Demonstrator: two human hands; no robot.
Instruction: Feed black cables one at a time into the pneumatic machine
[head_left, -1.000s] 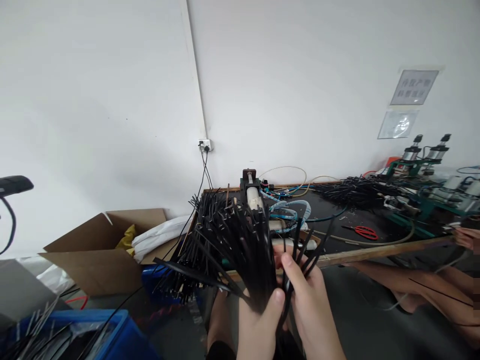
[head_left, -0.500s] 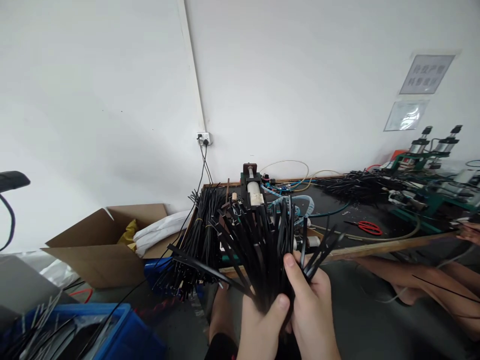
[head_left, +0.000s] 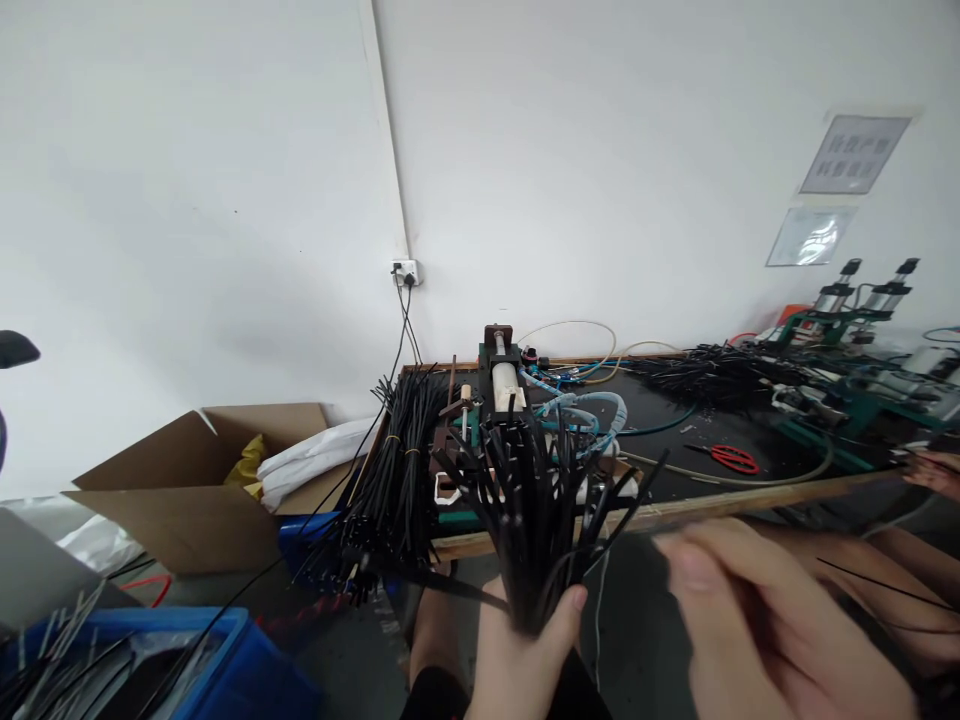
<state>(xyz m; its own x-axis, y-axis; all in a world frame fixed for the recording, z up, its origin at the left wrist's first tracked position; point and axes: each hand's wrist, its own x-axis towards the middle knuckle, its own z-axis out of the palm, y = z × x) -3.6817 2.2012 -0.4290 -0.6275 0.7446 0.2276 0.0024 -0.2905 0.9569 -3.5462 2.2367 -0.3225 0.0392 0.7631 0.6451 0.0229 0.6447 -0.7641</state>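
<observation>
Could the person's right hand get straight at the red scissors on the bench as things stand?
Probably yes: the right hand is free and blurred, and the bench between it and the red scissors looks bare apart from a hose.

strips (head_left: 525, 500): black plastic, slightly glossy | box (head_left: 187, 480): matt brown cardboard | bench edge (head_left: 750, 497): bare wood

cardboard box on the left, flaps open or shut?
Open. The cardboard box has its flaps spread outward, and yellow and white material shows inside its top.
</observation>
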